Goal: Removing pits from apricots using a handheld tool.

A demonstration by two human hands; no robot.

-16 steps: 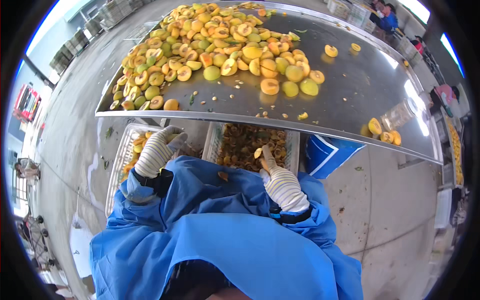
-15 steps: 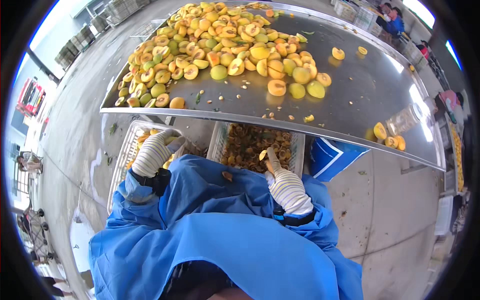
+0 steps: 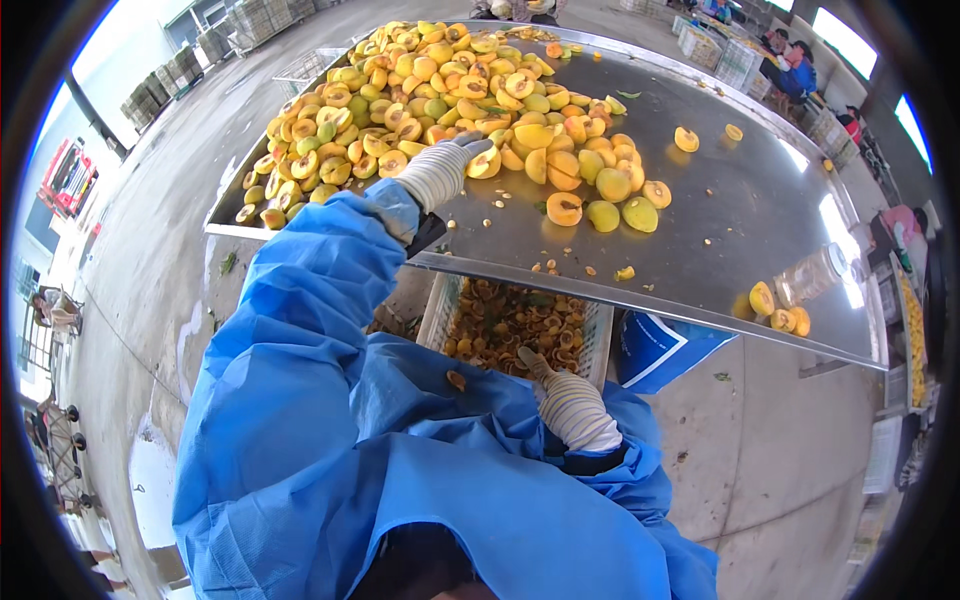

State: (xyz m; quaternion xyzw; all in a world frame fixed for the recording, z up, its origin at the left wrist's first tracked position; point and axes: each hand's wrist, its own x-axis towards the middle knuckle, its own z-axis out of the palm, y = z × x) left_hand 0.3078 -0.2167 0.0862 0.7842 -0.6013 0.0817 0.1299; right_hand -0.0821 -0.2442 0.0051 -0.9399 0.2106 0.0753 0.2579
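A heap of halved yellow-orange stone fruit (image 3: 400, 115), like yellow peaches, covers the left and far part of the steel table (image 3: 690, 235). My left hand (image 3: 440, 170), in a striped glove, reaches over the table's near edge, fingers stretched out at the heap's front. Its fingertips meet a fruit half (image 3: 484, 163) lying cut face toward me. Low over my lap is my right hand (image 3: 572, 402), gloved alike, in front of a white basket (image 3: 598, 345) of brown-orange fruit scraps (image 3: 500, 320). Its fingers are drawn together; whatever they hold is hidden.
A clear jar (image 3: 808, 276) lies on its side at the table's right, near several fruit pieces (image 3: 780, 318). Under the table edge stands a blue-and-white box (image 3: 665, 350), right of the basket. Other people (image 3: 790, 65) sit at the far right.
My left hand has left the white basket of fruit at the lower left and risen to the heap. My right hand has dropped slightly; the yellow piece at its fingertips no longer shows.
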